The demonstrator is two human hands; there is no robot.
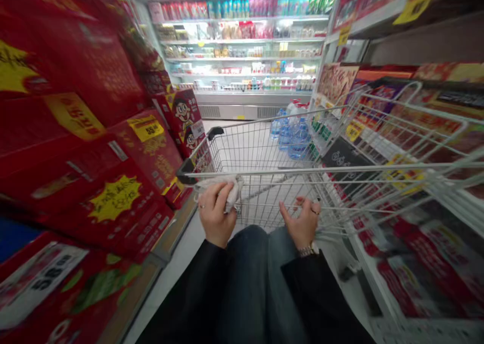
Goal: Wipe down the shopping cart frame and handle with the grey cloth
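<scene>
Here, left hand [216, 213]: a soft, crumpled white cloth [235, 194] is gripped, bunched at the upper rail.
Right hand [302, 222]: loosely curled, thumb parted; whether the wire is touched cannot be told.
Shopping cart [302, 171]: built of thin metal wire, placed just before both hands.
Floor [191, 245]: narrowed to a pale strip beside the red cartons [124, 218].
Price tags: "58" is printed on white [49, 278], "55" on yellow [151, 129].

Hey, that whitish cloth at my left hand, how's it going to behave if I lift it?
The cloth is probably floppy, since it bunches and creases at your left hand. It's likely light, being a small wad of fabric. It might snag, as it sits right by the cart's wires.
</scene>
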